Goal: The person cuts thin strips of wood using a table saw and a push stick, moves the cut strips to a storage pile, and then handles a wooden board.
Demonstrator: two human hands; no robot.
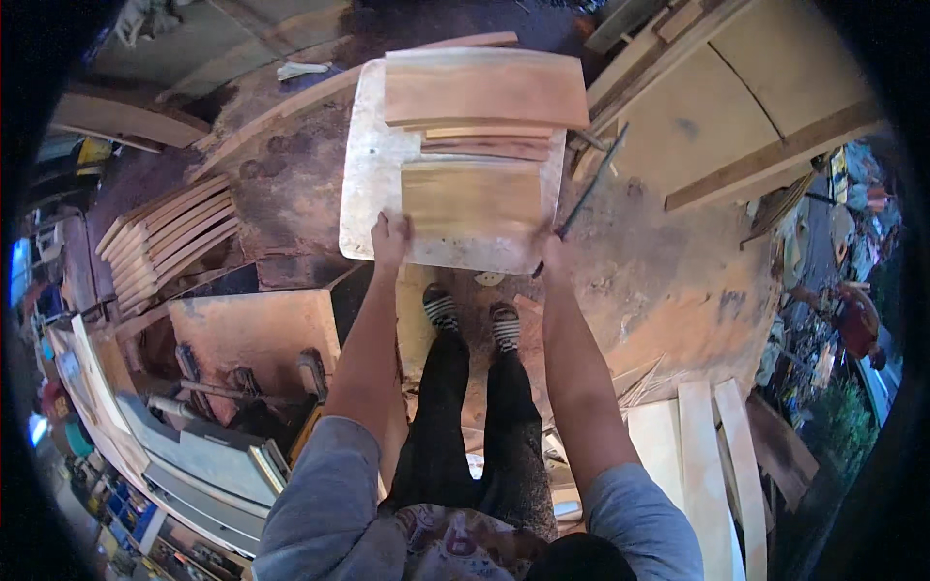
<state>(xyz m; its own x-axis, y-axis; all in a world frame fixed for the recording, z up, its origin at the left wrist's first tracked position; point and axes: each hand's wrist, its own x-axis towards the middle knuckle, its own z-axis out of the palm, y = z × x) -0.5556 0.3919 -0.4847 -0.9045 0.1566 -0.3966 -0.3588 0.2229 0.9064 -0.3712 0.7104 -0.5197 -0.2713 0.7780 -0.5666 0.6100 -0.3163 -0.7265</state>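
A whitish board with rounded corners (363,165) is in front of me at the top middle, bearing several pieces of wood. My left hand (390,239) is closed on its near edge at the left corner. At the near right corner my right hand (554,254) closes on the same edge, its fingers partly hidden and smeared. Between my hands lies a pale wooden panel (471,197). Beyond it are narrow curved strips (484,145) and a wider reddish wooden piece (484,87). A thin dark rod (593,184) slants up beside my right hand.
Stacked curved wooden pieces (174,237) stand at the left, above a brown box-like machine (257,324). Large wooden panels (727,107) lie at the upper right. Long pale planks (707,465) lean at the lower right. Another person (857,324) is at the far right.
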